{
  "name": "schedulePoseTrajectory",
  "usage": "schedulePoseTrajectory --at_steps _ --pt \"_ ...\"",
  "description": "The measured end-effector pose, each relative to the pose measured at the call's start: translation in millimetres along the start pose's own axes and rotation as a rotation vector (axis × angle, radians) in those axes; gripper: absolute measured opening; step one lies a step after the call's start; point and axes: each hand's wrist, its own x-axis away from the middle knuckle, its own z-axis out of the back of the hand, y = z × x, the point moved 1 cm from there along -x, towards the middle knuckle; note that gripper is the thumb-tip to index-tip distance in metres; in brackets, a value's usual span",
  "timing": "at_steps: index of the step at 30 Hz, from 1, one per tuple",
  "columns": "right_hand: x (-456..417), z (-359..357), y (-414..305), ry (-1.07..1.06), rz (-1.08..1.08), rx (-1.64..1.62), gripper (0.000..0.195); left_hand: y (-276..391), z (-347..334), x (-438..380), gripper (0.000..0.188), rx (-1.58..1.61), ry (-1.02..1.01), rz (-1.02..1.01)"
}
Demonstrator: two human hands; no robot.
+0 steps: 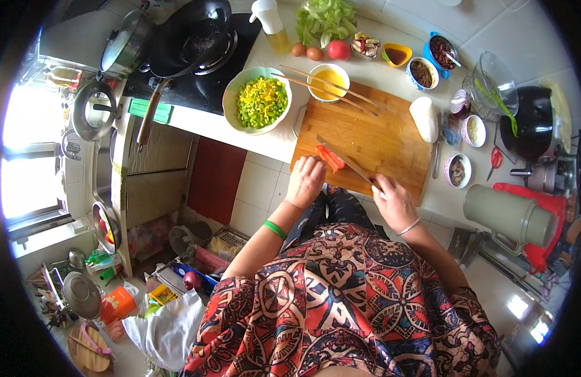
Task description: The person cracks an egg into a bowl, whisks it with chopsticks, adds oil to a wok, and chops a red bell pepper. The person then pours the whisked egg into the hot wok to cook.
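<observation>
My right hand (393,201) grips the handle of a kitchen knife (349,162) near the front edge of the wooden cutting board (370,134). The blade slants up and left across the board, along the right side of red vegetable strips (332,159) that look like bell pepper. Bent fingers of my left hand (307,178) hold the strips at their left side; the fingertips are partly hidden. A pair of wooden chopsticks (335,89) lies across a bowl of yellow liquid (327,82), their ends over the board. On the board's right side is a peeled white root vegetable (423,120).
Left of the board stands a bowl of diced green and yellow vegetables (257,102). A wok (191,42) sits on the stove behind it. Eggs (307,52), a tomato (339,50) and lettuce (325,21) line the back. Red scissors (495,162) and a thermos jug (505,214) are at right.
</observation>
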Motion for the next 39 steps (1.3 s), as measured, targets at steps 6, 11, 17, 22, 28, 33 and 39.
schedulePoseTrajectory --at_steps 6,11,17,22,28,33,39 --pt "-9 -14 -9 -0.203 -0.059 0.141 0.025 -12 -19 -7 0.034 -0.095 -0.124 -0.133" --pt "-6 -14 -1 -0.222 -0.069 0.147 0.032 -11 -22 -12 0.033 -0.029 -0.122 -0.095" --pt "-1 -16 1 -0.288 -0.119 0.234 0.032 -12 -22 -15 0.034 -0.002 -0.090 -0.115" --pt "-8 -15 -8 -0.380 -0.209 0.225 0.031 -8 -20 -16 0.035 0.004 -0.051 -0.107" --pt "-30 -62 7 -0.237 -0.122 0.195 0.029 -9 -18 -18 0.039 0.055 -0.051 -0.143" --pt "-40 -51 26 -0.163 -0.093 0.034 0.026 -9 -20 -15 0.037 0.008 0.013 -0.133" --pt "-10 -19 -5 -0.260 -0.089 0.137 0.029 -12 -18 -17 0.032 0.035 -0.032 -0.132"
